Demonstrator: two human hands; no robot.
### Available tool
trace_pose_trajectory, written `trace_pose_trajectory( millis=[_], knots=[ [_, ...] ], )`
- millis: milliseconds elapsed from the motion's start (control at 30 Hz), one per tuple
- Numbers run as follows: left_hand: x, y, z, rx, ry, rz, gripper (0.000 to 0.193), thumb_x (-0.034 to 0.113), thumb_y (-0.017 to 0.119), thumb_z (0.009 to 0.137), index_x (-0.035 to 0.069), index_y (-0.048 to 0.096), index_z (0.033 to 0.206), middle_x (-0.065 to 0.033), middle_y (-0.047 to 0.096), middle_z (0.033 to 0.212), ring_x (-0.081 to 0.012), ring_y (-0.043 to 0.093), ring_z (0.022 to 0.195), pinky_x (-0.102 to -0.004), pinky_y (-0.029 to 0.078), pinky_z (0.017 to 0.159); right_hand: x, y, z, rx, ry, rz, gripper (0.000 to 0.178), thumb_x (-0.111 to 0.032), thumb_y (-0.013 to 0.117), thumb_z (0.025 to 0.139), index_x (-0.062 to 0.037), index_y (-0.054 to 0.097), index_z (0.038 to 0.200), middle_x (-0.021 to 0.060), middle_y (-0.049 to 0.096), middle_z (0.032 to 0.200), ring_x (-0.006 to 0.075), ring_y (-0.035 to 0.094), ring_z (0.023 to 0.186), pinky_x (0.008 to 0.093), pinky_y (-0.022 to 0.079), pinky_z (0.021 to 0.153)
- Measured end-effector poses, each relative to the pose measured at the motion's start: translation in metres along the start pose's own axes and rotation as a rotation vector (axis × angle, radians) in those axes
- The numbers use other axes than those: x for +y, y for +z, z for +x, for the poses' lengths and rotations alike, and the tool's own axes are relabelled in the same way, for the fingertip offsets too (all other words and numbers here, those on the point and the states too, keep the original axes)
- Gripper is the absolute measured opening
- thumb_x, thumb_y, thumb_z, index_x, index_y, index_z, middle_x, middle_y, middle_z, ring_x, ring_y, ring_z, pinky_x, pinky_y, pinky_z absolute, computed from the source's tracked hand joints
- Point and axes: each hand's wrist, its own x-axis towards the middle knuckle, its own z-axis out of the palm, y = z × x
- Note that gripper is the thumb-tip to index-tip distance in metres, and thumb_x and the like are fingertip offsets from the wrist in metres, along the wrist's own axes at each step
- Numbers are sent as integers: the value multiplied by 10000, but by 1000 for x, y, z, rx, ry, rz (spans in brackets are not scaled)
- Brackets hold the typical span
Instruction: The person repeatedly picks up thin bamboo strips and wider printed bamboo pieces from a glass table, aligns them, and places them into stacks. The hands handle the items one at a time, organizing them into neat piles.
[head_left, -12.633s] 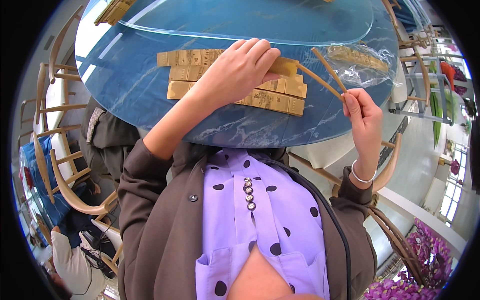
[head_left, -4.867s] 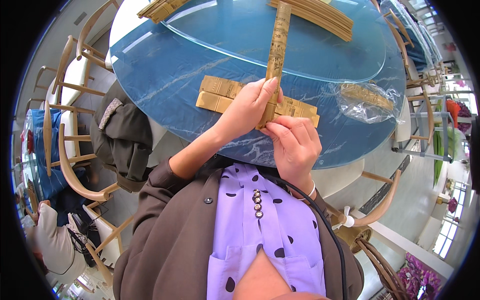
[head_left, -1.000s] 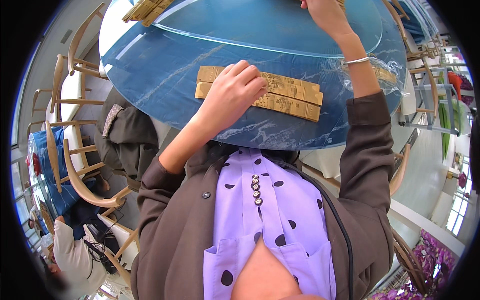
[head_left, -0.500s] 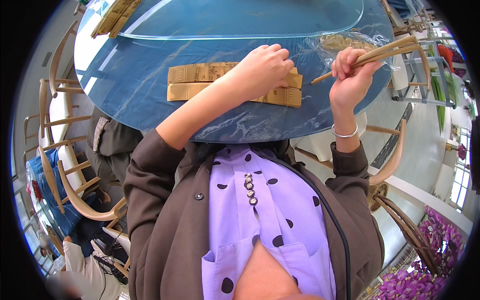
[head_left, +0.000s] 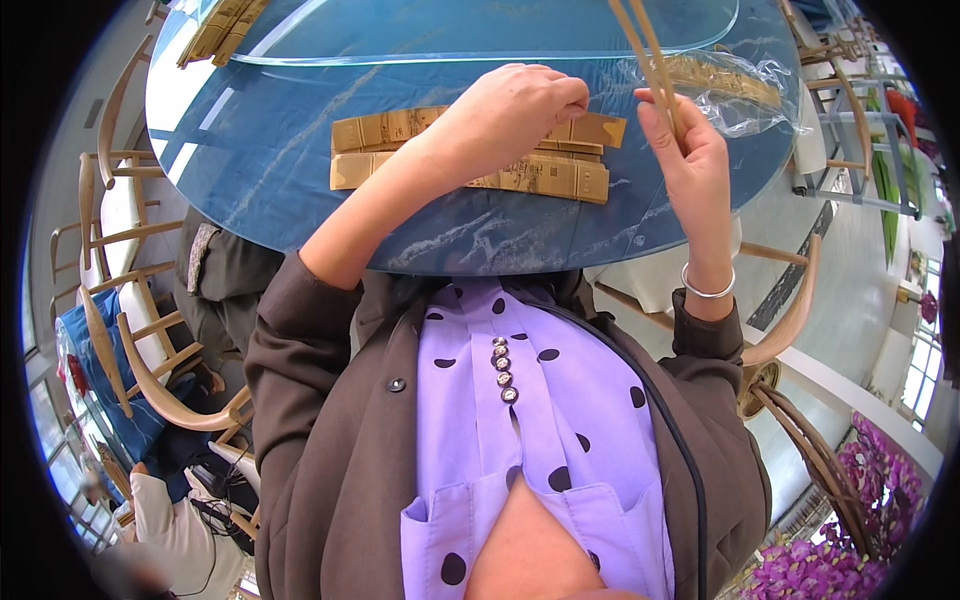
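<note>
My right hand [head_left: 692, 150] grips a few light wooden chopsticks [head_left: 655, 70] that point away from me, past the top of the view. My left hand [head_left: 530, 100] is curled closed over the right half of the gold paper chopstick sleeves [head_left: 550, 178]. Its fingertips are turned down, and whether they pinch anything is hidden. The sleeves lie side by side across the blue table. An upper sleeve [head_left: 600, 130] sticks out beyond my left fingers, its right end slightly raised or askew.
A clear plastic bag [head_left: 745, 90] with more gold sleeves lies at the table's right. A stack of gold sleeves [head_left: 225, 30] sits far left by the raised glass turntable [head_left: 480, 64]. Wooden chairs [head_left: 785, 310] stand around the blue table [head_left: 250, 180]. Another person [head_left: 180, 520] is at lower left.
The chopsticks in my right hand have swung from pointing right to pointing away from me. My left hand has shifted slightly away, and the upper sleeve's right end now sticks out farther.
</note>
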Motion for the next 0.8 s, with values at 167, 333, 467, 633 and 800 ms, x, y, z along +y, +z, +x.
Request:
trace_pose_trajectory(
  millis=[167,333,467,633,800],
  knots=[
    [14,-20,-11,93,44,63,161,165,576,978,8,598,1003,-147,650,942,-339,629,933,-425,502,825,15,11,-8,-187,76,124,219,-162,691,970,4,710,1111,-23,673,826,-23,412,577,154,286,506],
    [23,-26,-31,117,78,173,303,315,630,935,21,579,989,-112,613,881,-318,643,906,-420,504,807,0,5,-11,-461,336,363,229,-183,707,956,28,722,1045,-55,570,673,-22,371,508,186,251,440],
    [34,-10,-52,22,85,136,586,607,602,844,38,531,970,-102,563,820,-290,643,783,-383,510,682,1,13,-13,-552,437,524,190,-178,696,955,4,732,995,-79,505,618,-23,293,463,187,180,415],
    [27,-9,-61,-24,66,127,602,639,540,858,44,516,942,-95,548,824,-282,630,766,-369,503,660,-4,16,-10,-690,475,523,157,-166,717,926,-14,749,948,-62,555,625,-6,344,488,185,232,443],
    [26,-7,-65,-37,59,61,633,667,504,843,42,509,941,-99,521,850,-296,606,785,-383,487,674,-6,20,-10,-665,460,462,147,-155,761,879,-23,755,944,7,695,730,9,410,518,197,276,462]
  ],
)
